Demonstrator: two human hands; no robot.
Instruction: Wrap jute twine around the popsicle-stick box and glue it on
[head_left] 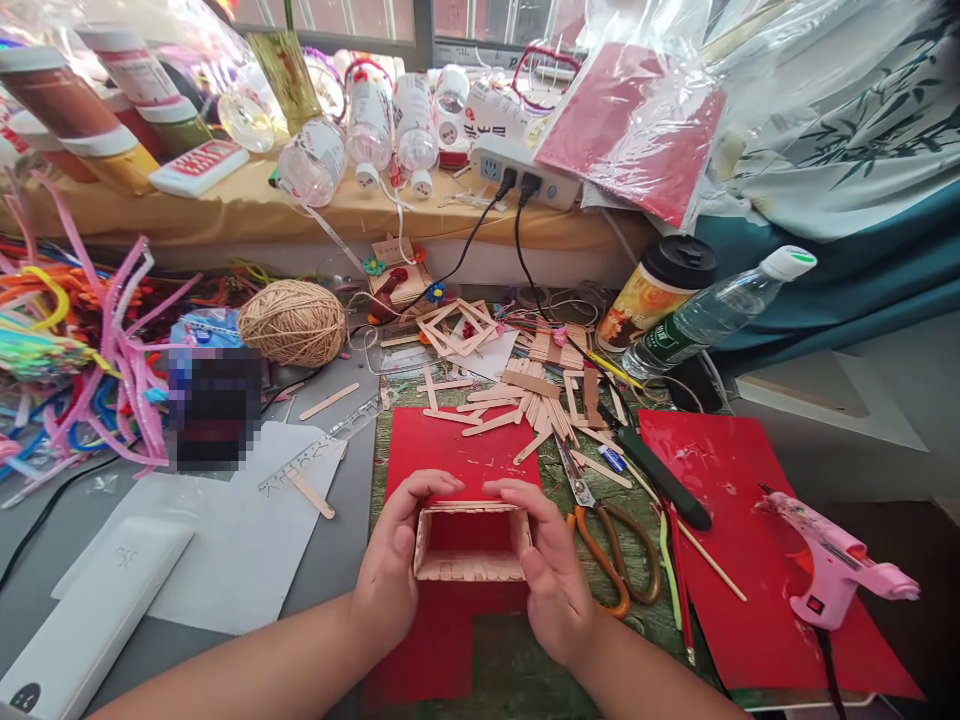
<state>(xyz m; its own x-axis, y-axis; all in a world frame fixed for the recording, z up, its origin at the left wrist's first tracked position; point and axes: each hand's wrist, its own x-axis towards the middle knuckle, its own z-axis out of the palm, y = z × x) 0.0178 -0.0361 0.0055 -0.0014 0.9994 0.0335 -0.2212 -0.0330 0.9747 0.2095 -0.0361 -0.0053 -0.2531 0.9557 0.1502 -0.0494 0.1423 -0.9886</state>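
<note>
The left hand and right hand are pinching a wooden box between them, its walls seemingly joined, its facing side gaping open, while loose sticks are lying unattached beyond the grip.

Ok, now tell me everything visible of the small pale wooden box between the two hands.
The small rectangular box of pale wooden-looking sticks has four walls with slightly uneven edges around a wide opening facing the camera. Red shows inside; a base cannot be made out. The left hand holds its left end, the right hand its right end, over a bright red flat sheet; whether it rests on that is unclear.
</note>
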